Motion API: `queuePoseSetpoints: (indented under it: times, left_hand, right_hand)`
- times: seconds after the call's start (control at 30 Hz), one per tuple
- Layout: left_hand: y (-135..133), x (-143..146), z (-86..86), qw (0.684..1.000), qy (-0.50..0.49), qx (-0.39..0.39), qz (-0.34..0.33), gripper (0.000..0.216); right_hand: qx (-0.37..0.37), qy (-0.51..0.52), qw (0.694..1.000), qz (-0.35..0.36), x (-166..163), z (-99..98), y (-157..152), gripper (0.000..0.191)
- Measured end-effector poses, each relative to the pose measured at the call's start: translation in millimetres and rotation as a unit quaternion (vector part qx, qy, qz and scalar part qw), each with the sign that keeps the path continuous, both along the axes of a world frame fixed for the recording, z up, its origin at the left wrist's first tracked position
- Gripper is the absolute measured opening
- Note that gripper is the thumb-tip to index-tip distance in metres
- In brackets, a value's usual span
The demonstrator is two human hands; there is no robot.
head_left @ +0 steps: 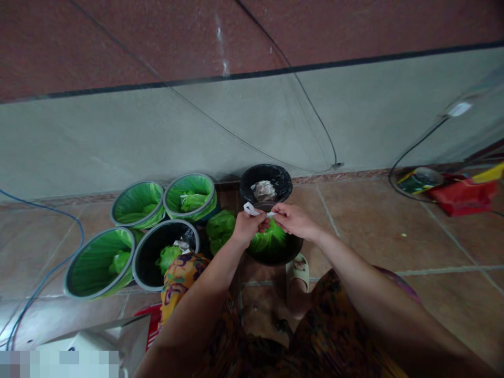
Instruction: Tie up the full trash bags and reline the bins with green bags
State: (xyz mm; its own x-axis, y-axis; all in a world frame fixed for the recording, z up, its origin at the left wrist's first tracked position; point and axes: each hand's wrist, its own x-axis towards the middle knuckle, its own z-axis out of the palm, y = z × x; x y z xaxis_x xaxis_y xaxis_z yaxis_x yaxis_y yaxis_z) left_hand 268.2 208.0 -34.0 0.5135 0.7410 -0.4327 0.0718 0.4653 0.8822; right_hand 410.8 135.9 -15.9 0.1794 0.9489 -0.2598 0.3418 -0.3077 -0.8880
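Both my hands are closed on the white drawstring [250, 209] of a green garbage bag [269, 239]. The bag sits gathered inside a dark bin [275, 259] at my feet. My left hand [249, 226] pinches the string on the left, with a white loop sticking up past the fingers. My right hand [296, 219] pinches it on the right, close beside the left. Fingers hide part of the string between them. Left of the bin, another green bag [220, 229] lies bunched on the floor.
To the left stand several grey-rimmed bins [100, 231], most lined with green bags. A black-lined bin [266, 171] with crumpled white stuff stands by the wall. A red dustpan-like object [464, 197] lies at right. A blue cable [81, 236] crosses the floor at left.
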Motion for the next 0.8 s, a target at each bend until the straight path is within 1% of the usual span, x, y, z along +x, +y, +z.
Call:
queuePoseSetpoints:
  times: [0.1, 0.17, 0.23, 0.27, 0.33, 0.4, 0.43, 0.5, 0.57, 0.63, 0.73, 0.8]
  left_hand:
    - [0, -1, -1.0, 0.999, -0.019, -0.030, 0.036, 0.016]
    - [0, -1, -3.6, 0.998, -0.031, -0.028, 0.047, 0.017]
    - [0, 0, -7.9, 0.998, -0.032, -0.006, 0.045, 0.017]
    - [1, 0, -10.5, 0.999, -0.025, 0.017, 0.042, 0.016]
    - [2, 1, -16.1, 0.995, 0.002, 0.095, 0.026, 0.012]
    - [4, 1, -21.3, 0.981, 0.038, 0.189, 0.001, 0.009]
    - [4, 2, -23.4, 0.973, 0.051, 0.225, -0.013, 0.008]
    - [6, 2, -26.1, 0.964, 0.060, 0.256, -0.033, 0.006]
    - [6, 2, -27.1, 0.960, 0.060, 0.271, -0.040, 0.003]
    - [4, 3, -27.3, 0.946, 0.074, 0.313, -0.035, 0.010]
    - [0, 4, -28.0, 0.914, 0.094, 0.393, -0.024, 0.018]
    - [-4, 5, -29.6, 0.906, 0.091, 0.413, -0.023, 0.019]
  right_hand:
    - [-0.029, 0.036, 0.999, 0.025, 0, 1.4, -1, 0.016]
    - [-0.047, 0.056, 0.997, 0.032, 0, 2.3, -3, 0.018]
    - [-0.069, 0.063, 0.995, 0.031, 0, 2.7, -3, 0.020]
    - [-0.082, 0.061, 0.994, 0.031, 0, 2.6, -3, 0.020]
    - [-0.100, 0.038, 0.994, 0.025, 1, 1.0, -3, 0.018]
    - [-0.105, -0.008, 0.994, 0.020, 2, -2.6, -3, 0.014]
    - [-0.102, -0.037, 0.994, 0.018, 3, -5.0, -3, 0.013]
    - [-0.088, -0.083, 0.992, 0.019, 6, -10.0, -3, 0.014]
    - [-0.068, -0.098, 0.993, 0.017, 8, -13.5, -2, 0.015]
    - [-0.055, -0.088, 0.995, 0.002, 9, -14.3, -2, 0.017]
    - [-0.047, -0.068, 0.996, -0.024, 7, -12.2, 0, 0.020]
    - [-0.035, -0.061, 0.997, -0.031, 4, -11.6, 1, 0.023]
